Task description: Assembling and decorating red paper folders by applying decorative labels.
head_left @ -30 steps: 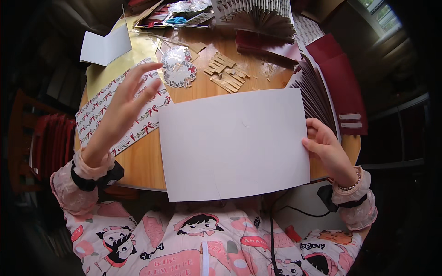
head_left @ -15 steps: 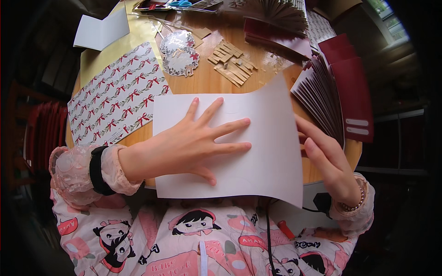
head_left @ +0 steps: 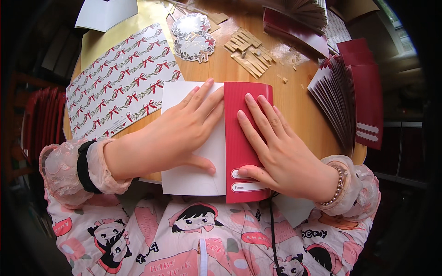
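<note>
A sheet of stiff paper, white inside point(head_left: 177, 179), lies at the near edge of the wooden table with its right part folded over. The folded part shows its dark red striped outside point(head_left: 237, 138), with two white label boxes near its lower end. My left hand point(head_left: 182, 129) rests flat on the white part, its fingertips beside the edge of the red flap. Lying on the red flap is my right hand point(head_left: 287, 152), fingers stretched out and palm down. The right edge of the fold is partly hidden under that hand.
Left of the sheet lies patterned paper with red bows point(head_left: 122, 87), over gold paper point(head_left: 103, 50). Beyond are wreath-shaped cutouts point(head_left: 195, 41) and small brown cardboard strips point(head_left: 251, 53). On the right, pleated paper point(head_left: 334, 101) stands beside a dark red panel point(head_left: 368, 103).
The sheet's right part, raised and curling before, is now folded leftward with its red side up. My right hand has moved from the sheet's edge onto the flap; my left fingers are closer together.
</note>
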Demonstrator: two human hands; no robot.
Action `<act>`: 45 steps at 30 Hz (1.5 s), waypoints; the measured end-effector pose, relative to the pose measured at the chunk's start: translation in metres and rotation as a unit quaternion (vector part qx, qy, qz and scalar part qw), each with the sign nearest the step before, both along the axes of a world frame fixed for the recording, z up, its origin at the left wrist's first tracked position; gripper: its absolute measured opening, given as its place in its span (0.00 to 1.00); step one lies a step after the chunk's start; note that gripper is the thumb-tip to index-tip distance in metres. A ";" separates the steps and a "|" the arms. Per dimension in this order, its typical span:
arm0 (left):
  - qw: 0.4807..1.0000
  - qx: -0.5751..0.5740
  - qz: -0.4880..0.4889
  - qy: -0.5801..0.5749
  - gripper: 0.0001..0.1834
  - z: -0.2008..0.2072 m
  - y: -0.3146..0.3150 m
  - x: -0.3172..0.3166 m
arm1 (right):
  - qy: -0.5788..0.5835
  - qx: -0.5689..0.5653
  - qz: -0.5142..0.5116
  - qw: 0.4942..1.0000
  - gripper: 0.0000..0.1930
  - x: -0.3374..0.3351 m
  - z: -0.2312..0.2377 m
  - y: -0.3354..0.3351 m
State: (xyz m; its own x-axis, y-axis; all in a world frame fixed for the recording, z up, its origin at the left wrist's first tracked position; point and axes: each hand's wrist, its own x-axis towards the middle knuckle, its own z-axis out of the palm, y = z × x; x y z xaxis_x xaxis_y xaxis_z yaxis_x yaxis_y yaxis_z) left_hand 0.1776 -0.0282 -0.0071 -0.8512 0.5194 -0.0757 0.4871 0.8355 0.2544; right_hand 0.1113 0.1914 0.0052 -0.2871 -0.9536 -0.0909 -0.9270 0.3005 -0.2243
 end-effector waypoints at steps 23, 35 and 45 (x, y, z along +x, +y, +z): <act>0.997 -0.053 0.050 0.019 0.57 -0.006 0.008 0.007 | 0.011 -0.006 -0.048 0.999 0.44 0.008 -0.031 -0.006; 0.997 -0.052 0.052 -0.004 0.56 -0.001 0.010 0.005 | -0.090 -0.004 -0.012 0.996 0.49 -0.015 -0.014 0.008; 0.997 -0.052 0.054 -0.012 0.55 0.002 0.010 0.005 | 0.016 0.095 -0.002 0.995 0.57 -0.021 -0.004 0.009</act>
